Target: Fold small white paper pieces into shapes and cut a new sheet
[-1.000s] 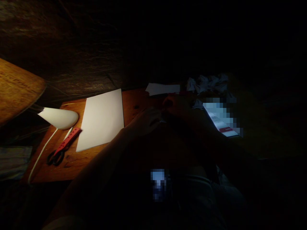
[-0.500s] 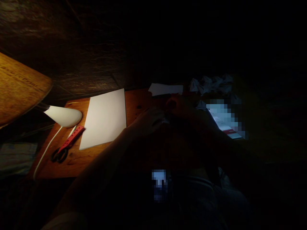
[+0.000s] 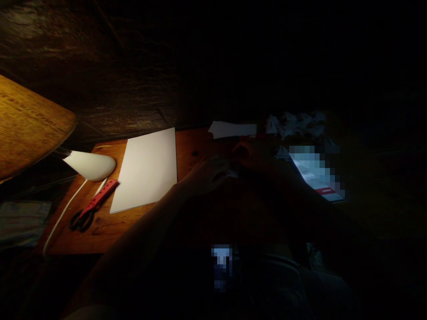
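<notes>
In deep shadow over the middle of the desk, my left hand (image 3: pixel 211 172) has its fingers closed on a small piece of white paper (image 3: pixel 232 174). My right hand (image 3: pixel 249 153) is curled at the other side of this paper, fingers bent round; its fingertips are mostly lost in the dark. Both hands are close together. Left of them lies a stack of plain white sheets (image 3: pixel 148 171). Just behind the hands rests a cut strip of white paper (image 3: pixel 233 130).
A lit lamp with a brown shade (image 3: pixel 30 122) and white base (image 3: pixel 93 165) stands at the left. Black-handled scissors (image 3: pixel 82 220) lie by a red perforated strip (image 3: pixel 100 198). Several folded paper pieces (image 3: pixel 296 123) sit back right, near a glowing screen (image 3: pixel 312 178). A dark wall rises behind.
The view has shifted slightly, so the desk items appear a little lower. Both hands stay together at the small paper, which shows slightly further right. The glowing screen's picture has changed.
</notes>
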`<state>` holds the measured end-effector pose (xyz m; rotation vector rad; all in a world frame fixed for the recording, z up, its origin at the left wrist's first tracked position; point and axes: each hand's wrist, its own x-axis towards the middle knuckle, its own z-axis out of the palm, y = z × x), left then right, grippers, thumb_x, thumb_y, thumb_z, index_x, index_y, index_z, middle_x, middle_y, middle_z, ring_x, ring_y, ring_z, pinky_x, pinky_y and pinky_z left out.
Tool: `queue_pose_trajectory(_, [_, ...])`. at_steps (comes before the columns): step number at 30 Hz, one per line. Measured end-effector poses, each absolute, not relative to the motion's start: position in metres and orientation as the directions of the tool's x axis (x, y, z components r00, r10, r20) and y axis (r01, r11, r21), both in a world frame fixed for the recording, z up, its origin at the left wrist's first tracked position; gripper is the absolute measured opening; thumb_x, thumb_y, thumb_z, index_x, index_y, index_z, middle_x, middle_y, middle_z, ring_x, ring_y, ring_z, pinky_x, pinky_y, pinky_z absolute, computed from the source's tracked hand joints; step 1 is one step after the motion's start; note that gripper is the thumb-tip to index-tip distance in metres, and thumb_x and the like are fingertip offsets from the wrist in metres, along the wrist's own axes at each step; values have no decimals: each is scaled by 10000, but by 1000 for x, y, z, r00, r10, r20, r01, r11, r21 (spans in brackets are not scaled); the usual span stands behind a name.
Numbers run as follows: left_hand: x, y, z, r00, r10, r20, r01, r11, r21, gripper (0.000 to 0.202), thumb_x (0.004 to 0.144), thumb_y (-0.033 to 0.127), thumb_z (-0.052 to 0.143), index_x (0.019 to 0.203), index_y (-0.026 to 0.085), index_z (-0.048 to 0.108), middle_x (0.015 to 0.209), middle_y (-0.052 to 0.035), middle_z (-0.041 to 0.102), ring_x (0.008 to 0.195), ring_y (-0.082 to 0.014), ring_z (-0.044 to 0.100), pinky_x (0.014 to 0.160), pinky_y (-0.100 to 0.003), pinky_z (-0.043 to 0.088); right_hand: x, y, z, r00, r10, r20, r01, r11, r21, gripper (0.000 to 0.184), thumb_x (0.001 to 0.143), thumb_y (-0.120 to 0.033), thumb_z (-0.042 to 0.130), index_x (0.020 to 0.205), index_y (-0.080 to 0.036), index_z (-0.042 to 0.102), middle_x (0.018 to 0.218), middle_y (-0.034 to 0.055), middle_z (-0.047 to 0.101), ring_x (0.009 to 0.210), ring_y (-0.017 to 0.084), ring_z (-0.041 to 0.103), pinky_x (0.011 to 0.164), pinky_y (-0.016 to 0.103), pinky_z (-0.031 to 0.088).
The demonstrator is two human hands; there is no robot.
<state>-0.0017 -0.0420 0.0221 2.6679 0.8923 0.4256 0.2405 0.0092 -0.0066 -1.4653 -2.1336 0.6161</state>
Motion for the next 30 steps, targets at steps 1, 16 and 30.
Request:
queue_pose_trajectory(1, [-2,-42,22,762,622,180,534,-761,368,135,1065,186,577,1086,202,710,1185,-98,781,1150,-284,669,997,-450,564,240,9,-6,-301,945,128,736,316,-599,264,824,-217,816,1088,-215,814,1165,112,804,1075,291,735,956,414,564])
queue_pose_trajectory(16, [-3,-38,21,773,615,158,533,-763,366,171,1062,186,585,1106,203,749,1186,-101,792,1177,-287,685,1037,-465,571,232,14,-12,-183,977,105,673,203,-711,327,725,-104,842,1028,-217,796,1051,63,810,974,265,748,870,385,578])
queue_pose_trajectory(30, [-19,-23,12,717,655,239,586,-751,303,264,1044,170,583,1188,210,800,1254,-111,833,1193,-299,736,1026,-498,599,247,4,1,-409,880,243,575,455,-680,127,938,-239,757,1032,-198,831,1088,100,840,991,258,751,928,398,563])
